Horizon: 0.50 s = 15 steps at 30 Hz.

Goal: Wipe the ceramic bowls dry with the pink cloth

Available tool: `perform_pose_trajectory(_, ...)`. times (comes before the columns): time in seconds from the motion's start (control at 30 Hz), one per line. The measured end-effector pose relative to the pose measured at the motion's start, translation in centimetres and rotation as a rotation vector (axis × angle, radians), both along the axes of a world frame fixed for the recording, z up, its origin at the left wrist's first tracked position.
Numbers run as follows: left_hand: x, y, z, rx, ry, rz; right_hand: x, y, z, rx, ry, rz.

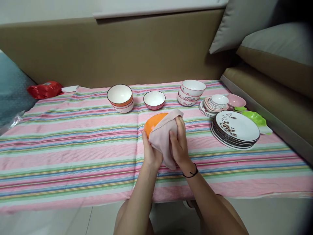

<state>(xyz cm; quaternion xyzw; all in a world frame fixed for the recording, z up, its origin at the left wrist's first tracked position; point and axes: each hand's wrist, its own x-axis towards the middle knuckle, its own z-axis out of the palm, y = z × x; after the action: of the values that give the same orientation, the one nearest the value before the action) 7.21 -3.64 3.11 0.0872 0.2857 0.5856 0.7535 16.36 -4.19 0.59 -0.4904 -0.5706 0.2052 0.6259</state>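
My left hand (152, 154) grips the near left side of an orange bowl (154, 121), which is tilted above the striped cloth. A pale pinkish-grey wiping cloth (162, 135) drapes over the bowl's right side and hides much of it. My right hand (180, 144) has its fingers closed on that cloth and presses it against the bowl. Just beyond stands a single bowl (154, 99), white inside and red outside. A stack of bowls (120, 98) with an orange one in it stands left of it, and white patterned bowls (191, 93) are stacked to the right.
A stack of dark-rimmed plates (236, 127) sits at the right, near small white dishes (216, 101), a pink bowl (236, 100) and a green leaf-shaped dish (256, 120). Red wrapping (46, 90) lies far left. A brown backrest (122, 52) closes off the back.
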Motion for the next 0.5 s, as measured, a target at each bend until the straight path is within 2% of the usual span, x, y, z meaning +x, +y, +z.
perform_pose_trajectory(0.27, -0.9, 0.2, 0.0, -0.042, -0.007, 0.030, -0.5, 0.1, 0.8, -0.190, 0.484, 0.180)
perform_pose_trajectory(0.4, -1.2, 0.4, -0.2, -0.022, -0.023, 0.019, -0.5, 0.0, 1.0, -0.227, 0.465, 0.259)
perform_pose_trajectory(0.5, -1.2, 0.4, 0.1, -0.021, 0.044, 0.058, -0.3, -0.2, 1.0, -0.245, 0.473, 0.276)
